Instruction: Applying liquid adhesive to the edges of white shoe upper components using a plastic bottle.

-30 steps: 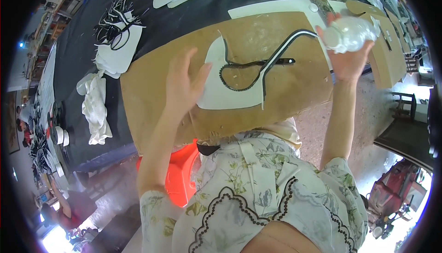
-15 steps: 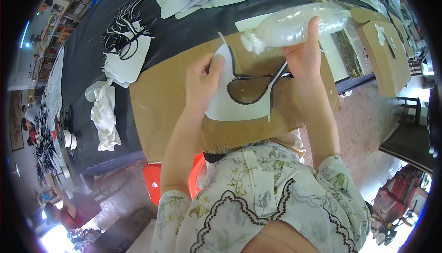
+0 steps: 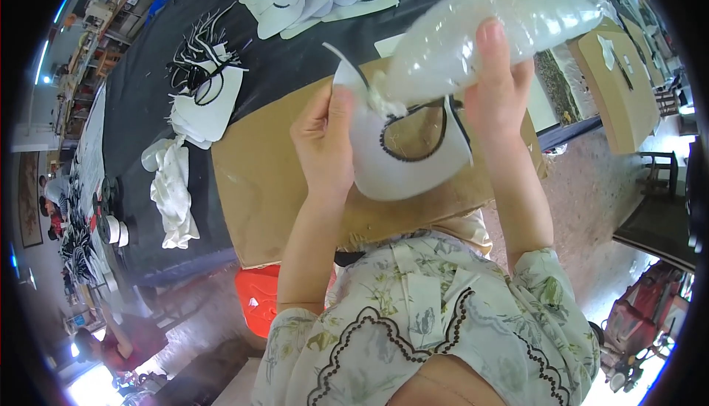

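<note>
My left hand (image 3: 325,140) pinches the edge of a white fabric collar (image 3: 402,178) with black trim, thumb on top. The collar's inner curve has a dark beaded edge, and a thin strip sticks out beyond my left fingers. My right hand (image 3: 500,92) is wrapped round a clear plastic bottle (image 3: 436,55) held lying over, its narrow end toward the left. A white fluffy wad (image 3: 385,97) plugs that end and meets the collar's trimmed edge beside my left hand. Whether any liquid is in the bottle I cannot tell.
A brown cardboard sheet (image 3: 258,177) lies under my hands on the black-covered table (image 3: 140,88). Stacked white collar pieces (image 3: 210,107) with black ties are at left, above a crumpled white cloth (image 3: 173,195). More pieces (image 3: 281,0) lie far; a cardboard box (image 3: 617,92) stands right.
My right hand has tipped the bottle and brought its plugged end down-left onto the collar. The collar has been lifted and bent, its right strip shifting; my left hand keeps its pinch.
</note>
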`<action>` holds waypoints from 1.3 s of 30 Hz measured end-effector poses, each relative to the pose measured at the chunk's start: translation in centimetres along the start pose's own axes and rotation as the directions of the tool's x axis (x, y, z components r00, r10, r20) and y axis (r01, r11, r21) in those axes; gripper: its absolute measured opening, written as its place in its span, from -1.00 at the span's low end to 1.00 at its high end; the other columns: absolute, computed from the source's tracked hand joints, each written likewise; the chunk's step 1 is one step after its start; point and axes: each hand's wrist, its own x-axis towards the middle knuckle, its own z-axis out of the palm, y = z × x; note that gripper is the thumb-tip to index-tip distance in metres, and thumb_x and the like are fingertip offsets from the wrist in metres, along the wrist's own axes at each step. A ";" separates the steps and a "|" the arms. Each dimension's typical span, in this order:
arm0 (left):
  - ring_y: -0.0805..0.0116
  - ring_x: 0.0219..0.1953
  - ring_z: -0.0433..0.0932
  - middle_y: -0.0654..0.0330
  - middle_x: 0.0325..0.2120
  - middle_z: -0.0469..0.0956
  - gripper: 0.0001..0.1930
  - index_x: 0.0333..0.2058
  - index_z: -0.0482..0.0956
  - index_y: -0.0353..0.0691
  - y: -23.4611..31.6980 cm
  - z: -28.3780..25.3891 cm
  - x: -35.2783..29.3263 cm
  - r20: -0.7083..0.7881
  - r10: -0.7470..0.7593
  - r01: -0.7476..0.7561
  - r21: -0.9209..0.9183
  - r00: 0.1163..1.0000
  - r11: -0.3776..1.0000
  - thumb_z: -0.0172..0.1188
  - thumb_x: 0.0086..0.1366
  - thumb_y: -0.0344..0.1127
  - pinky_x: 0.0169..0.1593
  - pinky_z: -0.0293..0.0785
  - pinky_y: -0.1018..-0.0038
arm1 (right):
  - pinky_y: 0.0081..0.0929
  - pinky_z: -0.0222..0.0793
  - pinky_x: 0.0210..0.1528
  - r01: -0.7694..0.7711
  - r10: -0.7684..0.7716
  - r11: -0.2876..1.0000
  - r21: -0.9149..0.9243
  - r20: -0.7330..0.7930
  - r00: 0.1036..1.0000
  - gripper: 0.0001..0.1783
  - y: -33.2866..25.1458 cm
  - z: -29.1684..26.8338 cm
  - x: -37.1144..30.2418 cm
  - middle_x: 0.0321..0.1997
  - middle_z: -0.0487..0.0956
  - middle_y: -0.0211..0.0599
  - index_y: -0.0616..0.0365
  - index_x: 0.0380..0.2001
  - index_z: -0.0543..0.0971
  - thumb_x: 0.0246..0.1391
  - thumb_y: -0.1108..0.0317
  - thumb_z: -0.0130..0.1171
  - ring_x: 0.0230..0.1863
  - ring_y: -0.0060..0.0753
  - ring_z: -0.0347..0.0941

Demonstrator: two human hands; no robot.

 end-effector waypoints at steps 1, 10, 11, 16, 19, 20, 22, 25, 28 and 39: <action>0.73 -0.50 0.20 0.47 -0.53 0.39 -0.79 -0.21 0.55 -0.34 -0.1 -0.3 0.0 0.001 0.004 -0.004 0.001 1.000 1.000 0.06 0.27 -0.36 -0.44 0.11 0.74 | -0.65 0.29 -0.19 0.003 -0.003 1.000 0.006 0.045 0.999 -0.66 -0.1 0.1 -0.1 -0.21 0.49 -0.42 0.19 -0.17 0.45 0.04 0.23 0.19 -0.24 -0.63 0.37; 0.67 -0.34 0.37 0.33 -0.36 0.52 -0.75 -0.15 0.54 -0.35 -0.7 -0.5 -0.4 0.142 -0.101 0.124 -0.165 0.985 0.978 0.07 0.27 -0.34 -0.25 0.26 0.71 | -0.55 0.36 -0.18 0.107 -0.096 0.976 -0.189 0.066 0.993 -0.73 -0.5 -0.2 0.7 -0.29 0.53 -0.37 0.20 -0.27 0.50 0.01 0.27 0.22 -0.27 -0.55 0.44; 0.67 -0.35 0.37 0.34 -0.37 0.51 -0.76 -0.16 0.54 -0.35 -0.5 -0.2 -0.6 0.130 -0.113 0.134 -0.166 0.985 0.977 0.06 0.28 -0.33 -0.26 0.26 0.71 | -0.56 0.36 -0.18 0.084 -0.084 0.996 0.018 0.003 0.996 -0.74 -1.0 0.0 0.8 -0.32 0.53 -0.38 0.22 -0.29 0.51 0.01 0.28 0.22 -0.29 -0.56 0.44; 0.70 -0.38 0.34 0.38 -0.42 0.50 -0.78 -0.21 0.55 -0.34 -0.3 0.7 -1.0 0.118 -0.079 0.085 -0.049 0.990 0.995 0.04 0.29 -0.32 -0.30 0.25 0.72 | -0.50 0.35 -0.22 0.168 -0.160 0.966 -0.198 0.055 0.986 -0.70 0.2 -1.1 1.4 -0.21 0.47 -0.39 0.24 -0.17 0.43 0.06 0.31 0.14 -0.18 -0.56 0.38; 0.72 -0.40 0.32 0.40 -0.44 0.49 -0.79 -0.25 0.55 -0.34 -1.4 -0.6 0.8 0.114 -0.068 0.068 0.006 0.991 0.998 0.02 0.30 -0.32 -0.31 0.25 0.72 | -0.50 0.35 -0.22 0.046 -0.046 0.999 -0.002 -0.145 0.988 -0.72 0.2 -0.9 1.9 -0.25 0.47 -0.38 0.24 -0.19 0.43 0.05 0.33 0.14 -0.21 -0.54 0.39; 0.69 -0.37 0.36 0.37 -0.41 0.50 -0.78 -0.21 0.52 -0.35 -1.3 -0.6 0.9 0.084 -0.050 0.049 0.018 0.995 0.999 0.01 0.31 -0.33 -0.28 0.29 0.71 | -0.50 0.35 -0.22 0.035 -0.035 0.999 -0.001 -0.140 0.990 -0.72 -0.1 -0.8 1.0 -0.25 0.47 -0.38 0.24 -0.19 0.43 0.05 0.33 0.14 -0.21 -0.54 0.39; 0.67 -0.34 0.40 0.34 -0.38 0.50 -0.77 -0.17 0.49 -0.36 -1.0 -0.6 0.6 0.043 -0.036 0.035 0.034 0.998 0.999 -0.01 0.31 -0.34 -0.25 0.32 0.70 | -0.55 0.33 -0.17 0.173 -0.166 0.981 -0.092 0.076 0.983 -0.70 -0.7 -0.7 -1.4 -0.25 0.50 -0.35 0.28 -0.20 0.45 0.02 0.34 0.18 -0.23 -0.55 0.40; 0.70 -0.39 0.34 0.40 -0.40 0.47 -0.79 -0.20 0.51 -0.34 -1.1 -0.2 1.2 -0.065 -0.007 0.002 -0.075 0.998 0.997 -0.01 0.32 -0.34 -0.31 0.27 0.73 | -0.57 0.31 -0.14 0.315 -0.244 0.882 -0.350 0.234 0.941 -0.69 0.0 -1.7 -1.9 -0.26 0.51 -0.33 0.28 -0.18 0.46 0.03 0.33 0.18 -0.22 -0.56 0.38; 0.74 -0.52 0.19 0.49 -0.58 0.36 -0.78 -0.23 0.53 -0.33 -1.7 -1.2 1.7 -0.083 0.096 -0.094 0.025 0.992 0.995 0.00 0.31 -0.32 -0.46 0.12 0.72 | -0.55 0.33 -0.12 -0.001 -0.028 0.968 -0.252 -0.109 0.994 -0.67 0.8 -3.2 -0.4 -0.24 0.50 -0.33 0.25 -0.17 0.45 0.04 0.28 0.18 -0.23 -0.52 0.40; 0.48 -0.46 0.46 0.15 -0.54 0.48 -0.59 -0.04 0.33 -0.34 -1.6 -6.5 2.1 0.162 -0.394 0.321 0.350 0.905 0.880 0.14 0.12 -0.41 -0.34 0.37 0.48 | -0.23 0.26 0.11 -0.815 0.774 0.569 0.109 0.264 0.575 -0.37 5.3 -0.3 0.4 0.02 0.42 -0.25 0.14 0.05 0.28 0.09 -0.13 -0.03 0.06 -0.28 0.34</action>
